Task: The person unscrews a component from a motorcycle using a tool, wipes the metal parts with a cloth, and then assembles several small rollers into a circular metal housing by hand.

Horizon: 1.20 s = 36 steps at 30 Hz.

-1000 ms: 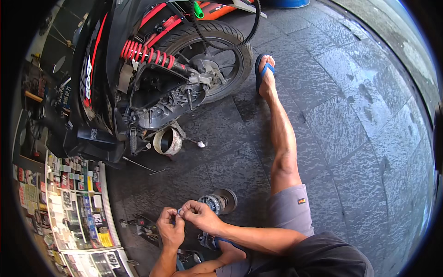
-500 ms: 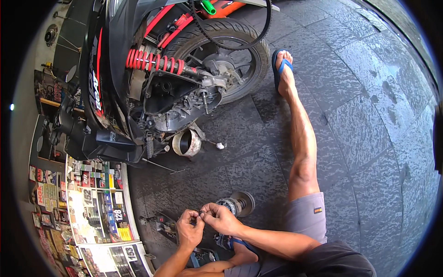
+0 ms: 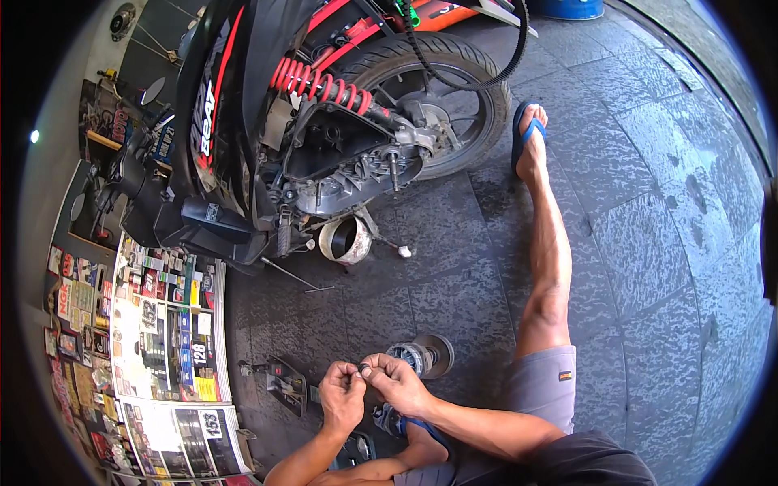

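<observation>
My left hand (image 3: 342, 398) and my right hand (image 3: 399, 388) meet low in the middle of the view, fingertips pinched together. Between them is a small dark round part (image 3: 364, 369), perhaps a ring or roller; the fingers hide most of it. Just beyond my right hand, a metal pulley assembly (image 3: 412, 356) lies on the floor with its round disc (image 3: 439, 356) at the right. A dark plastic cover (image 3: 285, 390) lies left of my left hand. Farther off stands a black scooter (image 3: 231, 105), its drive case (image 3: 344, 150) uncovered and a shaft sticking out.
A drive belt (image 3: 470, 85) hangs before the rear wheel (image 3: 496, 121). Under the scooter sit a whitish round container (image 3: 344, 241) and a T-handle wrench (image 3: 296, 276). My outstretched leg (image 3: 553, 251) bounds the right side; a glass display case (image 3: 166, 332) stands at the left.
The whole view has shifted, so the scooter appears farther right. My hands stay together at nearly the same spot, and the small part now shows more of its round outline.
</observation>
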Available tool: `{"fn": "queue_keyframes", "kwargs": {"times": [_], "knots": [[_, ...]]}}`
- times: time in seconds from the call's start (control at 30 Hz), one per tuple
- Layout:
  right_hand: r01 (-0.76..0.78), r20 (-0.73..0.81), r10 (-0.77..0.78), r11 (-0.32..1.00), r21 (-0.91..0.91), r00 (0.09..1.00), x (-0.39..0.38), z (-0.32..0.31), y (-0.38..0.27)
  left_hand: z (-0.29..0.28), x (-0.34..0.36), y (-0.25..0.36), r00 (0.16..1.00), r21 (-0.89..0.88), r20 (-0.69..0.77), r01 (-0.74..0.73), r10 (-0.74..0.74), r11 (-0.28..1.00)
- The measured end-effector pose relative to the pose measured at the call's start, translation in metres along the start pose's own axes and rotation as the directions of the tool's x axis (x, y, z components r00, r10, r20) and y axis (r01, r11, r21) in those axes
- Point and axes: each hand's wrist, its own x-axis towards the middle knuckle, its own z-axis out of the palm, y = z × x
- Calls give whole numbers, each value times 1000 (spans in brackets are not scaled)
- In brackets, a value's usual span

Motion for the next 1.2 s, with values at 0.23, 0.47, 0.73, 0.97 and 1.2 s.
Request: {"fn": "queue_keyframes", "kwargs": {"times": [0.23,0.47,0.73,0.97,1.2], "knots": [[13,82,-19,997,78,996,-8,9,2,-5,-10,5,1000,-244,3,19,-19,970],[1,30,-1,1000,4,1000,-18,23,11,-17,-26,14,991,-422,65,137,-121,896],[-31,157,18,996,79,987,-22,30,12,-26,-34,6,975,-679,165,223,-151,699],[-63,234,29,988,140,972,-27,24,-9,-32,-34,25,981,-423,189,119,-41,898],[-178,232,119,951,253,965,-37,32,-34,-39,-45,24,926,-468,377,174,17,866]]}}
